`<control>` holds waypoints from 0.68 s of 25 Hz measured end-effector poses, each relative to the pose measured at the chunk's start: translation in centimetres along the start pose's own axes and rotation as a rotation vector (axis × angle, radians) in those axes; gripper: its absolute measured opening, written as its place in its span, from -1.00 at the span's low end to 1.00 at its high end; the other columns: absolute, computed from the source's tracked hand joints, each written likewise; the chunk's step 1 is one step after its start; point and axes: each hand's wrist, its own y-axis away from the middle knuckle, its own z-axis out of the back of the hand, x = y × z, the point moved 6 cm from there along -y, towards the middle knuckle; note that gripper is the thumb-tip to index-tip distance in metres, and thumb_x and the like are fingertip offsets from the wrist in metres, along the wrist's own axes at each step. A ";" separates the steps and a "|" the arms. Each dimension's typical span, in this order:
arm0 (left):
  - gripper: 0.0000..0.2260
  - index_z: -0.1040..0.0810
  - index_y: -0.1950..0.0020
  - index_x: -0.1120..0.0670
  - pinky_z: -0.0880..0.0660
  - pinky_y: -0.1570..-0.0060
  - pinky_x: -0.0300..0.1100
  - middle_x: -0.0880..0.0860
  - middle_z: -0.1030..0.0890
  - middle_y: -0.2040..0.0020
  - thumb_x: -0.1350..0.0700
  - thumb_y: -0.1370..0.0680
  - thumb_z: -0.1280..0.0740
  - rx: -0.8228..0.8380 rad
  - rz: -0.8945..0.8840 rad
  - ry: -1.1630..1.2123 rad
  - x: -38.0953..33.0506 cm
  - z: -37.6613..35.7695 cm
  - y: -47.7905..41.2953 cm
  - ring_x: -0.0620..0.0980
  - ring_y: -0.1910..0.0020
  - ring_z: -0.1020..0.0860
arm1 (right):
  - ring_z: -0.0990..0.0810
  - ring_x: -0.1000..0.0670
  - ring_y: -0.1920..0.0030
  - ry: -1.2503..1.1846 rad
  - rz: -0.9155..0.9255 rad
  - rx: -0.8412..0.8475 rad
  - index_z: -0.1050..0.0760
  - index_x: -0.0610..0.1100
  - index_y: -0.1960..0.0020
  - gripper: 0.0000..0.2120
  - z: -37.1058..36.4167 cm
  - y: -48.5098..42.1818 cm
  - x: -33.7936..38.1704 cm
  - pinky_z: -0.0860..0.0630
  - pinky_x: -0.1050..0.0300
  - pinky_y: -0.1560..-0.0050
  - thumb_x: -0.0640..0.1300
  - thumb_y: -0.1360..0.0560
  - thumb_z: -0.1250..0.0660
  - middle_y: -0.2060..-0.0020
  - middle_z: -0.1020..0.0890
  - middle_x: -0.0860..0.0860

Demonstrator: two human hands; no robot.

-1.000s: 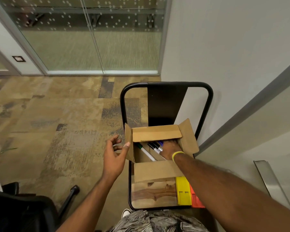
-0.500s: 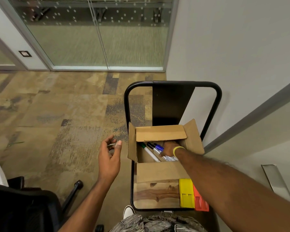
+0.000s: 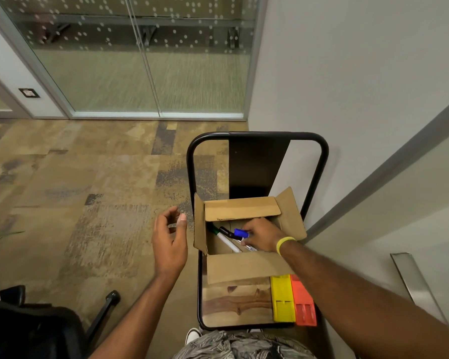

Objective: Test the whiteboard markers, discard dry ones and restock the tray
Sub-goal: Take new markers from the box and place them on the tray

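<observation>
An open cardboard box (image 3: pixel 244 266) stands on a small wooden table (image 3: pixel 233 304) with a black metal frame. Inside lie whiteboard markers: a green-capped one (image 3: pixel 224 238), a black-capped one (image 3: pixel 226 232) and a blue-capped one (image 3: pixel 241 233). My right hand (image 3: pixel 263 235), with a yellow wristband, reaches into the box and its fingers close around the blue-capped marker and others beside it. My left hand (image 3: pixel 170 242) hovers just left of the box, fingers apart and curled, holding nothing.
A yellow block (image 3: pixel 283 297) and an orange block (image 3: pixel 302 303) lie on the table's right side, in front of the box. A white wall is close on the right, glass doors (image 3: pixel 140 60) stand ahead, and a black office chair (image 3: pixel 31 330) sits at the lower left on carpet.
My right hand has drawn back and upward inside the box, lifting the blue-capped marker into plain view. My left hand stays beside the box, nearly unmoved.
</observation>
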 end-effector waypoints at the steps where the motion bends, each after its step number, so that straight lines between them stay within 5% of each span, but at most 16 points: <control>1: -0.73 -0.45 -0.28 -0.08 -0.50 -0.06 -0.23 -0.03 -0.54 -0.16 -0.08 -0.60 -0.25 -0.007 -0.031 -0.005 -0.7 -0.2 0.0 -0.13 -0.17 -0.52 | -0.57 -0.04 0.16 -0.005 0.035 -0.005 -0.64 -0.09 0.00 -0.85 0.4 0.9 0.5 -0.38 0.14 0.17 -0.05 -0.48 -0.47 0.23 -0.60 0.02; 7: -0.78 -0.53 -0.22 0.02 -0.48 -0.07 -0.34 -0.04 -0.57 -0.10 0.01 -0.62 -0.24 0.062 -0.267 0.110 -6.4 -2.7 0.7 -0.11 -0.12 -0.55 | -0.58 0.15 0.14 -0.352 0.275 -0.214 -0.64 -0.01 -0.03 -0.88 5.3 6.9 5.9 -0.49 0.23 0.11 -0.02 -0.53 -0.42 0.18 -0.64 0.15; 12: -0.72 -0.55 -0.26 0.03 -0.57 -0.10 -0.19 0.09 -0.67 -0.14 -0.01 -0.58 -0.29 0.642 0.141 0.429 -8.1 -8.1 3.2 0.00 -0.16 -0.63 | -0.68 -0.08 -0.04 -0.612 0.315 -0.104 -0.63 -0.26 -0.11 -0.84 7.6 8.9 9.4 -0.60 -0.09 -0.16 -0.27 -0.55 -0.37 -0.03 -0.68 -0.11; 14: -0.68 -0.55 -0.25 0.03 -0.60 -0.11 -0.11 0.14 -0.66 -0.16 -0.01 -0.53 -0.31 0.720 0.330 0.563 -7.8 -8.7 3.9 0.06 -0.15 -0.64 | -0.67 -0.08 -0.04 -0.595 0.310 -0.056 -0.63 -0.29 -0.12 -0.82 7.7 9.2 9.9 -0.61 -0.08 -0.16 -0.33 -0.54 -0.35 -0.07 -0.65 -0.07; 17: -0.74 -0.62 -0.17 0.04 -0.57 -0.06 -0.02 0.17 -0.68 -0.09 0.01 -0.52 -0.33 0.693 0.495 0.672 -7.0 -8.9 4.9 0.08 -0.05 -0.65 | -0.69 0.02 0.09 -0.658 0.269 0.008 -0.63 -0.22 -0.11 -0.81 7.0 9.7 10.3 -0.63 0.07 -0.05 -0.33 -0.50 -0.41 0.13 -0.70 0.03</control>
